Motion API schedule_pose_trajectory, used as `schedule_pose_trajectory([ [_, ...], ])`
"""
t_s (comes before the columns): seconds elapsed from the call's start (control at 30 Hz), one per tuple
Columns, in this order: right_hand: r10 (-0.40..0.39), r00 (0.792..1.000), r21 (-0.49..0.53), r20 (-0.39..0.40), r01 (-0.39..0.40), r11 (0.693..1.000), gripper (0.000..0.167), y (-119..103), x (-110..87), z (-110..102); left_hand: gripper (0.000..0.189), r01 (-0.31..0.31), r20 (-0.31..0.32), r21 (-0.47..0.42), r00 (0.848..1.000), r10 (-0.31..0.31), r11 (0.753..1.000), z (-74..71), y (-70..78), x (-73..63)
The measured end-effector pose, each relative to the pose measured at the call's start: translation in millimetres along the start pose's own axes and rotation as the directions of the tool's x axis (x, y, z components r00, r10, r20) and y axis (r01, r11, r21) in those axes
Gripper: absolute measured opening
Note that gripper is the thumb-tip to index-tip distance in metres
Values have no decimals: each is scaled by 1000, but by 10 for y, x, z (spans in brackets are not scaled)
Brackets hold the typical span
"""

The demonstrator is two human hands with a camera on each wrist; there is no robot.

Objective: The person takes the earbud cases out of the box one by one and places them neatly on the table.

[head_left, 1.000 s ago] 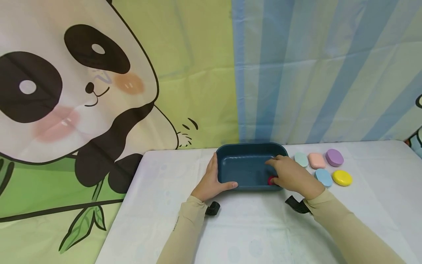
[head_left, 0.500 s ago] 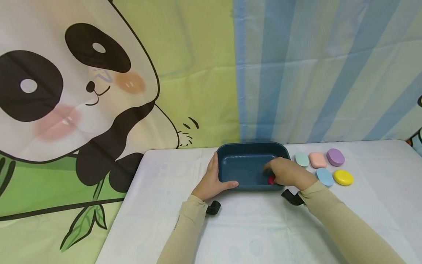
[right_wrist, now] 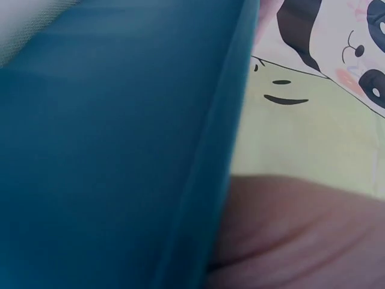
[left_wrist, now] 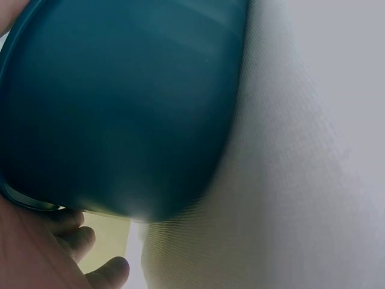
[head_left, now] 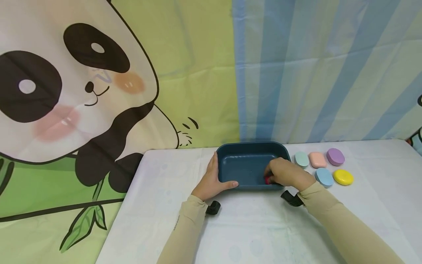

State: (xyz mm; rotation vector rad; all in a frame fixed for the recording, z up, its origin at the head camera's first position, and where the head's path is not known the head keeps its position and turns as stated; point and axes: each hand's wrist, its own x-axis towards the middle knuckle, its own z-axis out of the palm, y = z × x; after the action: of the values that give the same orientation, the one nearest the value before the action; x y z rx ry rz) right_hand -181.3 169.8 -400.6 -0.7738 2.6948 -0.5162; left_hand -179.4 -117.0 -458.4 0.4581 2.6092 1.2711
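Observation:
A dark blue rectangular plastic basin [head_left: 244, 170] sits at the far edge of the white-covered table. My left hand [head_left: 209, 181] holds its left front corner, fingers along the left side and thumb over the front rim. In the left wrist view the fingertips [left_wrist: 111, 274] reach past the basin's end. My right hand [head_left: 285, 171] dips over the right side, fingers bent down inside the basin. It pinches a small red piece [head_left: 267, 180] near the right front corner, mostly hidden by the fingers. In the right wrist view the basin's wall [right_wrist: 198, 180] hides the fingertips.
Right of the basin lie several small soap-like pieces: pale mint [head_left: 301, 159], pink [head_left: 318, 160], purple [head_left: 335, 157], light blue [head_left: 324, 177] and yellow [head_left: 343, 177]. A printed panda curtain [head_left: 197, 73] hangs directly behind the table's far edge.
My right hand has moved slightly left and its fingers have closed down on the red piece, which has shifted a little left. The left hand and basin have barely moved.

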Motion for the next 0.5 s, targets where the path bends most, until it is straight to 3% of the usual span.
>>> schedule_pose_trajectory([
  [0.5, -38, 999, -68, -36, 35, 997, 29, 33, 35, 58, 132, 2, 12, -11, 1000, -1, 1000, -19, 26, -27],
])
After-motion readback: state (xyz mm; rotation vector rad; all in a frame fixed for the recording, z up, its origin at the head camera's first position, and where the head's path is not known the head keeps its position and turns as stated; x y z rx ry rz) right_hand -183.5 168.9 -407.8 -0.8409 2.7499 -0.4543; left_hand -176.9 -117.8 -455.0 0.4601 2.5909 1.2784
